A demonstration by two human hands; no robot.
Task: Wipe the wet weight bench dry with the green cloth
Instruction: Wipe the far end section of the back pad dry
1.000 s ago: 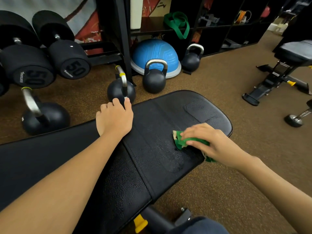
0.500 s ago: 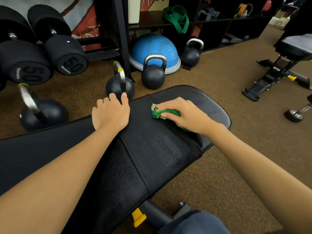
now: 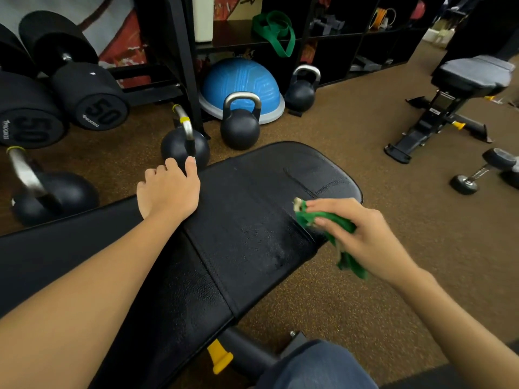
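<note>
The black padded weight bench (image 3: 252, 197) runs from the lower left to the middle of the view, its seat pad showing wet streaks near the right edge. My right hand (image 3: 362, 237) grips the bunched green cloth (image 3: 331, 223) at the bench's near right edge, and part of the cloth hangs off below the hand. My left hand (image 3: 168, 189) rests on the far edge of the bench, fingers curled over the rim, holding nothing else.
Black kettlebells (image 3: 240, 127) and a blue half-ball (image 3: 241, 82) sit on the brown floor beyond the bench. Large dumbbells (image 3: 87, 99) lie at the left. A second bench (image 3: 449, 108) and a small dumbbell (image 3: 483, 172) stand at the right. My knee (image 3: 317, 366) is at the bottom.
My right hand has swept the cloth from the far middle of the seat pad back to its near right edge. My left hand has stayed on the far rim.
</note>
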